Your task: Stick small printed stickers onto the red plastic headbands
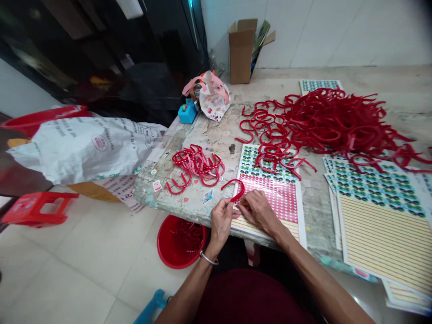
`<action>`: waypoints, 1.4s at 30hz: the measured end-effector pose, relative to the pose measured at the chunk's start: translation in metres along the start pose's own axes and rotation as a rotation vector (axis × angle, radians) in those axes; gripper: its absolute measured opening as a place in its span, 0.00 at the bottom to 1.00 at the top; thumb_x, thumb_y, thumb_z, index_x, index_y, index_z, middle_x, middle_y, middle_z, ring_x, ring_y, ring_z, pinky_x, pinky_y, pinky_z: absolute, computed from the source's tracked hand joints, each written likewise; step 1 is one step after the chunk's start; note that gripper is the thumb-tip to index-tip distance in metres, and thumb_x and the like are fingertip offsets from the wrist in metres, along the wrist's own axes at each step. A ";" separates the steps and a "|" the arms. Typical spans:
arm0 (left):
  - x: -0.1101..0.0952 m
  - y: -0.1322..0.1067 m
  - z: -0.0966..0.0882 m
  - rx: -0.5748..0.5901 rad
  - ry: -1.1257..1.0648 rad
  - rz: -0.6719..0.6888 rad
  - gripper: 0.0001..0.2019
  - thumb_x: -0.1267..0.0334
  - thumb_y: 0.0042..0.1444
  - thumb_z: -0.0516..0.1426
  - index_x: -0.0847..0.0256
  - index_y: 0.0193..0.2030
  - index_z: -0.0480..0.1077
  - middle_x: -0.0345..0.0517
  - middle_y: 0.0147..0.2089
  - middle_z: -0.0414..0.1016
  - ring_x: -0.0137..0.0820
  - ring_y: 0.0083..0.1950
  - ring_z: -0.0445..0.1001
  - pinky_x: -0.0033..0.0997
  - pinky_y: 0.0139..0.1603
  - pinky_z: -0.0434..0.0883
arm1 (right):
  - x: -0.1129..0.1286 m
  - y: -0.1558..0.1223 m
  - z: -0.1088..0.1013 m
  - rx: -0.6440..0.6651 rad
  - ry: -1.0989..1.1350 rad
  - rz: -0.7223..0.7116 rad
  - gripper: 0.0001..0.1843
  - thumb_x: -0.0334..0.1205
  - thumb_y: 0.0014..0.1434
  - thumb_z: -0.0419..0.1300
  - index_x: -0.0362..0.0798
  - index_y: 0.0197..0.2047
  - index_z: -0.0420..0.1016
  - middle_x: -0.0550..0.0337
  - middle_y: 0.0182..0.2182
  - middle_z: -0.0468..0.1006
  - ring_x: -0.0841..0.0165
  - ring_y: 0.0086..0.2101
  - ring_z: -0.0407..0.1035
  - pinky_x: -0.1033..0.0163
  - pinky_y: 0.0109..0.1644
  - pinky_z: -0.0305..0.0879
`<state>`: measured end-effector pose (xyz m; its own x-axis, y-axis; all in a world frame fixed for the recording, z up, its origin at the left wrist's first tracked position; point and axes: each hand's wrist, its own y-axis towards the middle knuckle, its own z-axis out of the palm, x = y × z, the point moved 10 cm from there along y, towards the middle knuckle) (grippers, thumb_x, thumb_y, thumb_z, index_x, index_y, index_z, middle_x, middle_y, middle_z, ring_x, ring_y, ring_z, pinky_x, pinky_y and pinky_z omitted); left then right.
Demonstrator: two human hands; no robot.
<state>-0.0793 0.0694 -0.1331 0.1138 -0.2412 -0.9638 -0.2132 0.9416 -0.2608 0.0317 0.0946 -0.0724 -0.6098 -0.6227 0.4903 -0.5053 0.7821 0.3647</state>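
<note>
The left hand [221,222] and right hand [258,211] meet at the near edge of the tabletop [216,135], just above a sheet of printed stickers [270,198]. A red plastic band [236,188] stands between them, its curve pointing toward 12 o'clock. The left fingers [229,214] are narrow, pinching the band's lower end. The right fingers [241,206] are also narrow and pinch at the same spot, but what they hold there is too small to tell. Holding the band up clear of the sheet seems to leave its end open to both hands, and working at the tabletop's edge probably steadies them.

More red bands lie in a large tangled pile [330,121] at 1 o'clock and a smaller heap [195,166] at 10 o'clock, both apparently kept within easy reach. A stack of printed sheets [381,211] lies at 3 o'clock. A red basket [180,240] sits on the floor at 8 o'clock, just below the tabletop's edge, perhaps placed there to catch bands dropped from above.
</note>
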 end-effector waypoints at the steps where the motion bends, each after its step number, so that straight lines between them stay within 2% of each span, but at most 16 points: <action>1: 0.000 0.000 0.000 0.000 0.002 0.001 0.11 0.57 0.52 0.55 0.62 0.36 0.69 0.38 0.26 0.73 0.29 0.26 0.76 0.26 0.28 0.74 | -0.001 0.000 0.000 0.001 0.013 0.003 0.03 0.35 0.58 0.53 0.48 0.32 0.64 0.57 0.28 0.70 0.64 0.32 0.61 0.57 0.38 0.53; 7: -0.001 0.000 0.000 0.003 0.014 0.003 0.11 0.57 0.53 0.55 0.62 0.37 0.69 0.39 0.28 0.74 0.29 0.27 0.76 0.27 0.29 0.74 | -0.009 0.000 -0.005 -0.038 0.105 0.048 0.04 0.37 0.56 0.55 0.48 0.31 0.63 0.57 0.27 0.69 0.65 0.31 0.61 0.58 0.37 0.55; 12: 0.000 -0.001 0.000 0.000 0.022 0.008 0.11 0.57 0.53 0.54 0.62 0.38 0.68 0.40 0.29 0.73 0.30 0.28 0.76 0.28 0.30 0.75 | -0.021 -0.002 -0.017 -0.115 0.257 0.163 0.05 0.38 0.55 0.56 0.48 0.31 0.63 0.59 0.27 0.67 0.67 0.29 0.61 0.61 0.32 0.57; 18: -0.004 -0.002 0.002 -0.007 0.043 0.032 0.12 0.57 0.54 0.54 0.63 0.39 0.69 0.41 0.31 0.73 0.29 0.29 0.77 0.28 0.31 0.75 | -0.052 -0.011 -0.017 -0.181 0.668 0.419 0.10 0.45 0.54 0.58 0.49 0.30 0.63 0.63 0.24 0.64 0.71 0.24 0.59 0.65 0.26 0.56; 21: -0.007 -0.003 0.003 -0.014 0.055 0.041 0.11 0.58 0.54 0.54 0.63 0.39 0.69 0.40 0.31 0.73 0.28 0.28 0.76 0.28 0.31 0.75 | -0.074 -0.018 -0.029 -0.307 0.905 0.531 0.10 0.45 0.52 0.60 0.49 0.29 0.65 0.66 0.22 0.63 0.73 0.23 0.57 0.67 0.25 0.55; 24: -0.009 -0.003 0.004 -0.010 0.077 0.054 0.11 0.58 0.54 0.54 0.63 0.39 0.69 0.40 0.29 0.73 0.29 0.28 0.76 0.28 0.31 0.75 | -0.101 -0.032 -0.063 -0.553 1.141 0.610 0.10 0.43 0.48 0.62 0.49 0.28 0.66 0.67 0.22 0.63 0.75 0.23 0.58 0.67 0.28 0.58; 26: -0.010 -0.004 0.004 -0.014 0.107 0.063 0.11 0.58 0.54 0.54 0.63 0.40 0.69 0.40 0.29 0.73 0.30 0.29 0.76 0.28 0.30 0.75 | -0.115 -0.041 -0.095 -0.716 1.295 0.589 0.10 0.43 0.46 0.64 0.49 0.28 0.67 0.67 0.22 0.65 0.74 0.24 0.61 0.65 0.32 0.61; 28: -0.011 -0.004 0.004 -0.020 0.140 0.078 0.11 0.58 0.54 0.53 0.62 0.40 0.69 0.40 0.28 0.73 0.30 0.29 0.76 0.28 0.30 0.75 | -0.124 -0.051 -0.135 -0.808 1.317 0.547 0.10 0.45 0.47 0.62 0.50 0.30 0.68 0.67 0.23 0.65 0.73 0.26 0.62 0.62 0.38 0.63; 31: -0.015 -0.005 0.005 -0.021 0.180 0.125 0.10 0.59 0.55 0.53 0.61 0.40 0.69 0.41 0.29 0.73 0.30 0.29 0.76 0.29 0.30 0.75 | -0.127 -0.075 -0.202 -0.987 1.325 0.428 0.03 0.38 0.52 0.57 0.50 0.29 0.71 0.65 0.24 0.64 0.73 0.27 0.63 0.60 0.44 0.63; 33: -0.017 -0.006 0.006 -0.020 0.200 0.157 0.10 0.59 0.55 0.53 0.61 0.40 0.69 0.42 0.32 0.73 0.30 0.29 0.76 0.28 0.30 0.74 | -0.122 -0.090 -0.240 -1.040 1.257 0.398 0.10 0.39 0.57 0.52 0.53 0.28 0.71 0.64 0.24 0.63 0.72 0.29 0.64 0.59 0.45 0.63; 36: -0.019 -0.008 0.007 -0.016 0.205 0.159 0.10 0.59 0.55 0.53 0.61 0.40 0.69 0.43 0.32 0.74 0.30 0.29 0.76 0.28 0.30 0.74 | -0.112 -0.101 -0.273 -1.029 1.054 0.448 0.14 0.46 0.61 0.48 0.61 0.29 0.72 0.62 0.27 0.66 0.70 0.33 0.65 0.62 0.44 0.62; 38: -0.020 -0.010 0.011 0.006 0.173 0.107 0.10 0.58 0.55 0.53 0.62 0.38 0.69 0.42 0.29 0.74 0.30 0.29 0.75 0.28 0.30 0.73 | -0.103 -0.096 -0.278 -0.970 0.929 0.468 0.10 0.46 0.59 0.52 0.61 0.28 0.71 0.62 0.27 0.66 0.69 0.34 0.65 0.61 0.42 0.62; 40: -0.027 -0.012 0.018 0.043 0.112 0.037 0.11 0.57 0.54 0.54 0.63 0.36 0.69 0.44 0.30 0.75 0.30 0.28 0.75 0.28 0.30 0.73 | -0.092 -0.077 -0.265 -0.827 0.823 0.484 0.05 0.42 0.54 0.59 0.56 0.27 0.70 0.62 0.27 0.66 0.70 0.31 0.64 0.61 0.39 0.61; 42: -0.044 -0.016 0.030 0.088 0.034 -0.005 0.11 0.57 0.54 0.55 0.65 0.36 0.69 0.48 0.36 0.76 0.29 0.29 0.75 0.27 0.31 0.72 | -0.078 -0.051 -0.236 -0.582 0.703 0.500 0.06 0.41 0.50 0.63 0.52 0.28 0.69 0.63 0.26 0.67 0.72 0.28 0.63 0.62 0.34 0.60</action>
<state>-0.0523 0.0722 -0.0848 0.0809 -0.2528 -0.9641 -0.1264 0.9569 -0.2615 0.2494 0.1089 0.0578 -0.0806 -0.2154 0.9732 0.1938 0.9544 0.2272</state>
